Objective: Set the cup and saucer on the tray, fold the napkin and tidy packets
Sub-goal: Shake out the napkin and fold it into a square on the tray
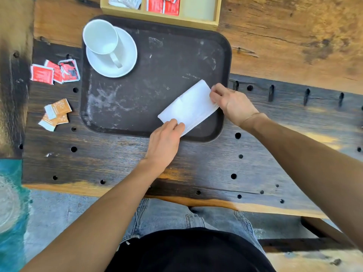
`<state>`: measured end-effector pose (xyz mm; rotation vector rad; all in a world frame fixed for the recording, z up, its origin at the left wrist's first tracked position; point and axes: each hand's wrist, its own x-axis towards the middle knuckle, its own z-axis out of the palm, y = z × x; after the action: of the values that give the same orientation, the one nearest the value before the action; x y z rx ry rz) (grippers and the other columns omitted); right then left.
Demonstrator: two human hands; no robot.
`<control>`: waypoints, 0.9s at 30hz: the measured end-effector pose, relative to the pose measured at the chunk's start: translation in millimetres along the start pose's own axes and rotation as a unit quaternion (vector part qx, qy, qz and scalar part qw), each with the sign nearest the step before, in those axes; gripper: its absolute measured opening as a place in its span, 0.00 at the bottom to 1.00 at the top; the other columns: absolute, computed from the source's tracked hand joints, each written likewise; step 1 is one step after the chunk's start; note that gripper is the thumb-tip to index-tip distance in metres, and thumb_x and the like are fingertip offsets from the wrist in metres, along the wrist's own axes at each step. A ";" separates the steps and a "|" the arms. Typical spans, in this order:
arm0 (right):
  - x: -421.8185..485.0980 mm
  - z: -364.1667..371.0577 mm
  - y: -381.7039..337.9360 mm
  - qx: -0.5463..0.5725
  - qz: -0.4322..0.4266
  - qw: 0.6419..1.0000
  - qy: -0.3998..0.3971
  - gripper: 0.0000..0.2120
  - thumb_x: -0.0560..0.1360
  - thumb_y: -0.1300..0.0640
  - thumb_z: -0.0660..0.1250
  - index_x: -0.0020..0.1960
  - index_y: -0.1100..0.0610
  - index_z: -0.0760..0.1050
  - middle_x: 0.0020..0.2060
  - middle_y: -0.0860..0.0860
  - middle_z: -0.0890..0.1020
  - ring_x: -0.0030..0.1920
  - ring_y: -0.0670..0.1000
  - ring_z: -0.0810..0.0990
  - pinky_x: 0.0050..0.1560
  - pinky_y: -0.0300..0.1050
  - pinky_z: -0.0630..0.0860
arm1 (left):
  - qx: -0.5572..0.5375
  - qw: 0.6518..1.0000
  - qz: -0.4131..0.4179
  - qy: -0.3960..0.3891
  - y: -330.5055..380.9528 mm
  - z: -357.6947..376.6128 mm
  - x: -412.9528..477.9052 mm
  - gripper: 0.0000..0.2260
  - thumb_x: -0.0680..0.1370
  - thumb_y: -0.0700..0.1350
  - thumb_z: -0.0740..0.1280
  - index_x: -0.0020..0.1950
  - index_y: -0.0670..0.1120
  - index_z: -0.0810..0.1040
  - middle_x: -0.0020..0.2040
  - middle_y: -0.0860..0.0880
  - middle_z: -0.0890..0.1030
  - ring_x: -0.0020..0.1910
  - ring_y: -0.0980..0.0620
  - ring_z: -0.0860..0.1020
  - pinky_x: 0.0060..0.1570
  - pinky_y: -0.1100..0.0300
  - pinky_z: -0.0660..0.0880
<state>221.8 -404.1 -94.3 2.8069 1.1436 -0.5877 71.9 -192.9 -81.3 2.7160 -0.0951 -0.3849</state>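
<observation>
A white cup (100,37) stands on a white saucer (125,61) in the far left corner of the dark tray (157,75). A white folded napkin (189,106) lies slanted on the tray's near right part. My left hand (164,142) pinches the napkin's near corner. My right hand (230,104) pinches its far right edge. Red packets (54,72) and orange packets (56,113) lie loose on the table, left of the tray.
A wooden divided box (215,16) stands just behind the tray, holding white packets (125,1) and red packets (164,5); its right compartment shows no packets. The wooden table (275,46) has dark holes and slots near me. A chair edge (324,230) sits lower right.
</observation>
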 end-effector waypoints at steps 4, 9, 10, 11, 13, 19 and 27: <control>1.1 7.0 1.1 0.042 0.007 0.999 0.028 0.20 0.70 0.77 0.63 0.59 0.64 0.70 0.63 0.58 0.70 0.39 0.63 0.77 0.38 0.55 0.80 | -0.001 0.999 -0.044 0.007 -5.5 -0.6 1.5 0.07 0.75 0.33 0.70 0.50 0.41 0.78 0.46 0.45 0.77 0.40 0.45 0.77 0.35 0.50 0.79; 9.4 17.0 1.5 0.017 -0.040 0.996 0.079 0.17 0.76 0.72 0.58 0.62 0.67 0.75 0.68 0.59 0.72 0.51 0.64 0.81 0.52 0.53 0.80 | -0.010 0.999 -0.031 0.031 -11.9 2.1 6.0 0.07 0.72 0.32 0.71 0.47 0.40 0.78 0.44 0.44 0.77 0.36 0.43 0.77 0.31 0.51 0.78; 9.2 17.2 -0.2 -0.023 -0.064 0.996 0.064 0.17 0.76 0.71 0.58 0.61 0.65 0.77 0.66 0.58 0.74 0.58 0.63 0.79 0.58 0.49 0.78 | -0.012 0.999 -0.024 0.028 -12.1 3.4 6.2 0.07 0.73 0.32 0.72 0.47 0.40 0.78 0.43 0.44 0.77 0.36 0.44 0.76 0.31 0.51 0.78; 7.7 19.3 0.2 -0.063 -0.087 0.993 0.054 0.16 0.77 0.69 0.59 0.60 0.63 0.79 0.63 0.58 0.77 0.64 0.62 0.76 0.64 0.47 0.74 | -0.014 0.999 -0.016 0.026 -11.9 5.0 6.2 0.07 0.73 0.32 0.73 0.47 0.40 0.78 0.43 0.44 0.77 0.35 0.44 0.76 0.31 0.52 0.78; 9.8 18.5 -0.9 -0.025 -0.052 0.996 0.075 0.13 0.79 0.66 0.61 0.58 0.64 0.81 0.62 0.58 0.77 0.62 0.62 0.77 0.65 0.47 0.71 | -0.019 0.999 -0.001 0.028 -10.4 7.6 5.6 0.07 0.72 0.33 0.74 0.46 0.39 0.78 0.42 0.44 0.77 0.34 0.46 0.75 0.30 0.54 0.77; 27.7 16.9 -11.1 0.216 0.136 0.961 0.105 0.12 0.80 0.66 0.63 0.57 0.66 0.84 0.65 0.57 0.79 0.55 0.58 0.83 0.61 0.38 0.73 | -0.011 0.999 0.024 0.031 -9.2 19.9 2.9 0.07 0.72 0.34 0.74 0.46 0.41 0.80 0.39 0.45 0.78 0.34 0.46 0.78 0.31 0.56 0.78; 30.0 18.1 -18.1 0.239 0.173 0.951 0.092 0.12 0.74 0.72 0.60 0.53 0.62 0.77 0.56 0.57 0.78 0.45 0.57 0.78 0.47 0.46 0.75 | -0.036 0.999 0.029 0.012 -14.7 30.8 5.0 0.06 0.73 0.36 0.75 0.49 0.41 0.83 0.42 0.45 0.81 0.36 0.47 0.81 0.36 0.55 0.82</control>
<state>223.2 -374.6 -120.4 3.4253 0.5470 -0.6521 68.2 -191.5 -115.5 2.6397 -0.1503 -0.3314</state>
